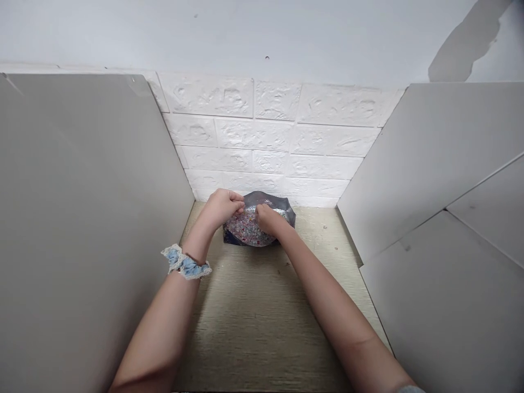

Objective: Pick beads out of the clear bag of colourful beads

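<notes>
A dark, shiny bag (256, 232) with many small, multicoloured pieces showing in it lies at the far end of the wooden surface, close to the wall. My left hand (226, 206) is at the bag's upper left edge, its thumb and fingers pinched together; whatever is between them is too small to make out. Over the right half of the bag, my right hand (269, 219) is closed with the fingers curled in, and its fingertips are partly hidden. A blue and white scrunchie (186, 264) circles my left wrist.
Tall grey panels stand on the left (82, 191) and right (429, 164) of the wooden surface (262, 322). A white brick-patterned wall (270, 131) closes off the back. Tiny specks lie right of the bag.
</notes>
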The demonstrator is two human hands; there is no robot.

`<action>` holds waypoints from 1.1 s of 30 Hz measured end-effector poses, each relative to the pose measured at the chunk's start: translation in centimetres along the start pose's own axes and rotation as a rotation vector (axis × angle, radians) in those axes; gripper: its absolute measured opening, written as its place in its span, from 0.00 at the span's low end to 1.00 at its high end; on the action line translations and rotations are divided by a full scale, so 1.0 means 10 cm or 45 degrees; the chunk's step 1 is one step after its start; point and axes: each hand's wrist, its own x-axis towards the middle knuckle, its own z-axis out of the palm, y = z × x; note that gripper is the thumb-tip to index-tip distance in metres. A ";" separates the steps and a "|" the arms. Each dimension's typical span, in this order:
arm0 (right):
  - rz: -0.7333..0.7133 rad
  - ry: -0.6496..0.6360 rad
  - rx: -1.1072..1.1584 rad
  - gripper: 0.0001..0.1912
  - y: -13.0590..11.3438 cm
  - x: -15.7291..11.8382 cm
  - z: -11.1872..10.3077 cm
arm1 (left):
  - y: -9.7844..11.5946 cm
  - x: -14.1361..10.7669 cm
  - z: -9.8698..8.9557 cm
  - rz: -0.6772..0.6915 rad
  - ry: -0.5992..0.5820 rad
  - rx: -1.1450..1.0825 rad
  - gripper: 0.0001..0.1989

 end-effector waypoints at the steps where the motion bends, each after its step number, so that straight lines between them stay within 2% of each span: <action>1: 0.006 0.019 0.008 0.13 0.01 0.01 -0.01 | -0.01 0.00 0.00 0.033 0.020 0.070 0.07; 3: 0.011 0.060 0.065 0.13 0.04 0.02 -0.07 | -0.01 0.00 -0.01 0.082 0.051 0.162 0.07; 5: 0.004 0.115 0.242 0.14 0.07 0.01 -0.15 | 0.02 -0.03 -0.01 0.101 0.075 0.189 0.08; 7: -0.032 0.204 0.551 0.12 0.10 -0.01 -0.25 | 0.08 -0.06 0.01 0.090 0.069 0.149 0.10; 11: -0.059 0.389 1.336 0.11 0.11 -0.07 -0.40 | 0.21 -0.13 0.06 0.071 -0.070 -0.047 0.12; 14: -0.113 0.337 1.903 0.12 0.08 -0.10 -0.43 | 0.31 -0.19 0.12 0.105 -0.115 -0.180 0.13; 16: -0.188 0.239 2.133 0.12 0.06 -0.11 -0.42 | 0.36 -0.23 0.15 0.113 -0.113 -0.247 0.13; 22: -0.288 0.109 2.356 0.09 0.04 -0.15 -0.40 | 0.48 -0.33 0.21 0.113 -0.026 -0.275 0.15; 29: -0.281 0.121 2.401 0.08 0.02 -0.17 -0.42 | 0.48 -0.32 0.21 0.128 0.012 -0.254 0.14; 33: -0.230 0.137 2.382 0.09 0.00 -0.17 -0.42 | 0.43 -0.29 0.21 0.164 0.083 -0.165 0.15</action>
